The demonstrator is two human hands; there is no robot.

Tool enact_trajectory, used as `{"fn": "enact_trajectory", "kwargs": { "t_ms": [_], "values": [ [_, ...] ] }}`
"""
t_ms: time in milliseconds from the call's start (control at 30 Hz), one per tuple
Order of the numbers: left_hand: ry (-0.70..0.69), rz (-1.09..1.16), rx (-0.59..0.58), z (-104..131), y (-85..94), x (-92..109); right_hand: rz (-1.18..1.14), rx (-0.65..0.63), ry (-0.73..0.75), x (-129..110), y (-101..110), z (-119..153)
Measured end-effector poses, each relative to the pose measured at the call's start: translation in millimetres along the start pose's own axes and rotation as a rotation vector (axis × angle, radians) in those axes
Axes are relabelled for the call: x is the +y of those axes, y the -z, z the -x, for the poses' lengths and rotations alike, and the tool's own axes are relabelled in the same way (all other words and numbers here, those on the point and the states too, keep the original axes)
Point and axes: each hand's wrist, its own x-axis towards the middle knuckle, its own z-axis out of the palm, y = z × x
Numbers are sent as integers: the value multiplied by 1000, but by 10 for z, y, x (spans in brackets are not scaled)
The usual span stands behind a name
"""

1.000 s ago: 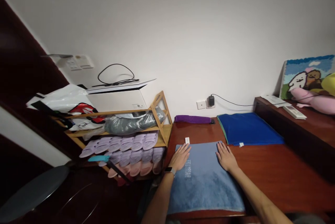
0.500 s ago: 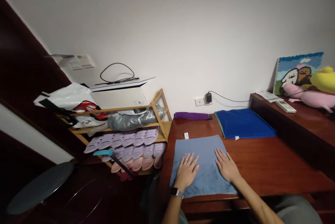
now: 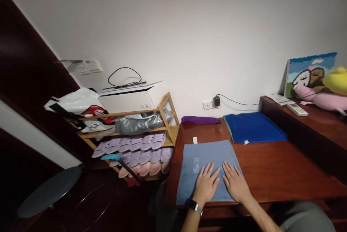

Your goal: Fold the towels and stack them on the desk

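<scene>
A light blue-grey folded towel (image 3: 211,152) lies flat near the front of the reddish-brown table, with white lettering on it and a small white tag at its far edge. My left hand (image 3: 206,185) rests palm down on the towel's near half, fingers stretched out, a watch on the wrist. Beside it my right hand (image 3: 235,182) also lies flat on the towel near its right edge. Neither hand grips anything. Behind, to the right, a folded dark blue cloth (image 3: 255,127) with a green edge lies flat.
A rolled purple cloth (image 3: 200,120) lies along the wall. Left of the table (image 3: 282,170) stands a wooden rack (image 3: 171,138) with slippers, a bag and a box. On the raised ledge at right are a remote control (image 3: 297,109) and a pink plush toy (image 3: 322,100).
My left hand has slid right and a little nearer, closer to my right hand, uncovering the lettering. My right hand has shifted slightly nearer. The view has turned a little.
</scene>
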Motion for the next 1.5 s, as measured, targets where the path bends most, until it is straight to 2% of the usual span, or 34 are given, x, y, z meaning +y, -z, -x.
{"fn": "enact_trajectory", "kwargs": {
  "t_ms": [67, 167, 267, 333, 400, 533, 633, 800, 900, 1033, 1167, 1333, 1433, 1500],
  "values": [
    [50, -11, -13, 145, 8, -128, 9, 6, -22, 116, 26, 31],
    [169, -32, -28, 482, 65, -378, 21, 7, -68, 241, 77, 36],
    [252, -62, 26, 736, 130, -437, 42, -1, -90, 195, 108, 17],
    [205, -73, 93, 752, 169, -313, 47, 28, -79, 72, 88, 17],
    [88, -63, 117, 636, 203, -96, 30, 64, -12, -70, 26, 41],
    [-106, 12, 51, 310, 227, 274, -10, 83, 188, -160, -129, 142],
    [-131, 66, -3, 322, 194, 262, -19, 121, 188, -20, -142, 222],
    [-24, 129, -22, 779, 86, -57, -36, 109, 143, 242, 27, 396],
    [-35, 109, 59, 982, 14, -164, -53, 90, 239, 398, 96, 574],
    [-123, 54, 212, 1065, -18, -173, -60, 58, 428, 709, 71, 821],
    [-173, 4, 289, 1087, 24, -151, -76, 72, 423, 971, 56, 937],
    [-156, -15, 353, 1111, 61, -123, -238, 56, 337, 941, 263, 881],
    [-80, -2, 395, 1150, 109, -171, -331, 81, 268, 828, 496, 808],
    [-44, 21, 416, 1206, 156, -272, -369, 107, 236, 770, 679, 764]
  ]
}}
